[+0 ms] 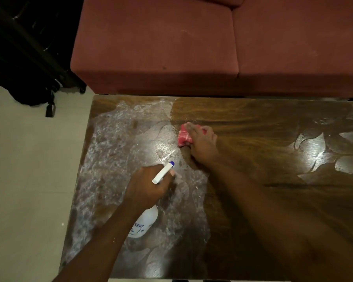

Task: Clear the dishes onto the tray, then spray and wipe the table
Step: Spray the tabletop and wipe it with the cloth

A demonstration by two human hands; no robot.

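Your left hand [149, 184] is nearest, low and left of centre over the counter [253, 123]. Its fingers are curled round the neck of a white spray bottle [145, 222]. The bottle's round body hangs below your wrist on the near side, with dark print on its label. Its white head, tipped with a blue nozzle, points up and away to the right.

Farther out, near the middle of the counter, your right hand [202, 145] lies on a red checked cloth [184, 137]. The fingers are laid fairly straight across it and press it to the wood. Motion blur softens this hand, so the finer lie of the fingers is unclear. Your two hands are apart, the right one beyond and to the right of the left.

A whitish wet film [114, 143] covers the left part of the counter, from the far edge down toward you. To the right of the cloth the brown wood grain shows plainly, and more shiny wet patches [314, 151] sit at the far right.

Beyond the counter stands a dark red sofa [155, 47]. A black bag [25, 78] rests on the pale tiled floor [29, 159] at far left.
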